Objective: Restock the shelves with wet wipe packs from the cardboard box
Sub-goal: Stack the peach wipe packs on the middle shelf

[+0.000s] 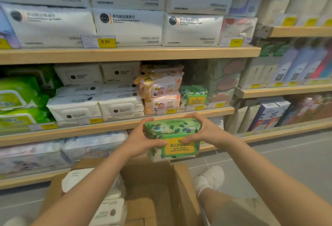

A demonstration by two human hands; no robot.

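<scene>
I hold a green leaf-patterned wet wipe pack (172,130) with a yellow label between both hands, in front of the middle shelf's edge and above the box. My left hand (142,139) grips its left side and my right hand (203,132) its right side. The open cardboard box (181,186) sits on the floor below, with white wipe packs (109,211) lying in its left part. A matching green pack (194,96) stands on the middle shelf (115,126), just above and behind the held one, with dark open space over it.
White, bright green and pink baby wipe packs (159,89) fill the middle shelf to the left. Large facial towel packs (129,26) crowd the top shelf. A second shelf unit (287,91) stands at the right. My white shoe (210,177) rests on the grey floor beside the box.
</scene>
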